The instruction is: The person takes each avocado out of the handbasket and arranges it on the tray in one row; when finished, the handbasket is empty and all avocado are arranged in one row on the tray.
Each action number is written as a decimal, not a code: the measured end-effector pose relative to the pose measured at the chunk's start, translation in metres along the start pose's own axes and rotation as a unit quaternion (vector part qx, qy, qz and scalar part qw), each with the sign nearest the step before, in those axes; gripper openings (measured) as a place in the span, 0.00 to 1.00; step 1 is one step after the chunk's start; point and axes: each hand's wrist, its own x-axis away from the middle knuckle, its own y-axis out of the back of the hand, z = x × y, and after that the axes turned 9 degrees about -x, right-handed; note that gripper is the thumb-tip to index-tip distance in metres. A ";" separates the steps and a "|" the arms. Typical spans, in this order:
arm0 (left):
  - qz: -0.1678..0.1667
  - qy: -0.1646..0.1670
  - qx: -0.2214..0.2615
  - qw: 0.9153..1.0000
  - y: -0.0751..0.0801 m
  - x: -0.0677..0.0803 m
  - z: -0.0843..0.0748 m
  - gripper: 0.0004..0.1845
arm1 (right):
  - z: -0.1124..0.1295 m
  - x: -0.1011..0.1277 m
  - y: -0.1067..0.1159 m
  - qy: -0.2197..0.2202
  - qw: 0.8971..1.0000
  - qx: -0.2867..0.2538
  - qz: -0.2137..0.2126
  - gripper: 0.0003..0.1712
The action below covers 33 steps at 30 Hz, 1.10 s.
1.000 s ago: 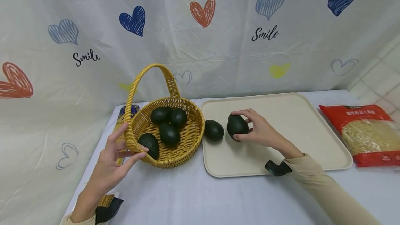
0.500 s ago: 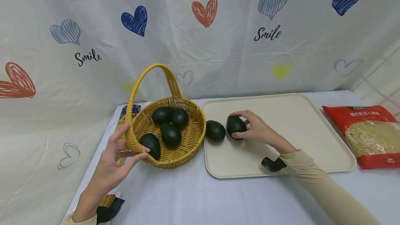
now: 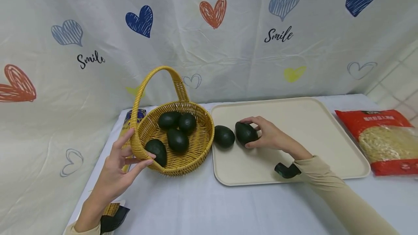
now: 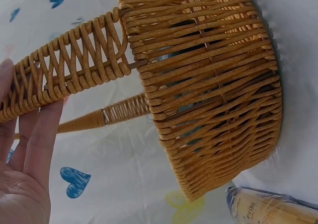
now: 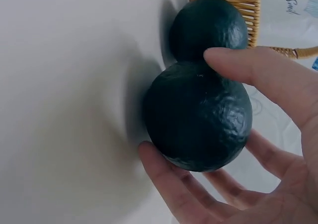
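Observation:
My right hand (image 3: 266, 133) grips a dark green avocado (image 3: 245, 133) low over the cream tray (image 3: 294, 162). In the right wrist view the fingers and thumb curl round this avocado (image 5: 198, 117). Just left of it, another avocado (image 3: 224, 136) lies on the tray beside the basket. My left hand (image 3: 117, 173) holds the handle of a yellow wicker basket (image 3: 196, 160), near its lower left end. Several avocados (image 3: 177, 140) lie inside the basket. In the left wrist view the fingers wrap the woven handle (image 4: 64, 65).
A red bag of pasta (image 3: 385, 140) lies right of the tray. Behind the basket's left side stands a yellow and blue package (image 3: 141, 114), partly hidden. A white curtain (image 3: 228, 57) printed with hearts hangs along the back of the table.
My right hand has moved slightly left and down with the avocado, which is now more tilted and nearer the other avocado. The left hand keeps its hold on the basket handle.

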 end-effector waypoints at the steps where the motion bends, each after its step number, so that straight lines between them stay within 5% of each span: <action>1: 0.000 -0.001 0.000 1.000 0.000 0.000 0.000 0.48 | 0.000 0.001 0.000 0.004 1.000 0.001 0.003 0.42; 10: -0.003 -0.004 -0.005 1.000 -0.001 0.000 -0.001 0.47 | 0.000 -0.001 -0.002 0.013 1.000 0.005 0.010 0.40; 33: -0.009 -0.014 0.003 1.000 -0.001 0.000 0.001 0.49 | 0.003 -0.008 -0.001 -0.098 0.993 -0.054 0.030 0.41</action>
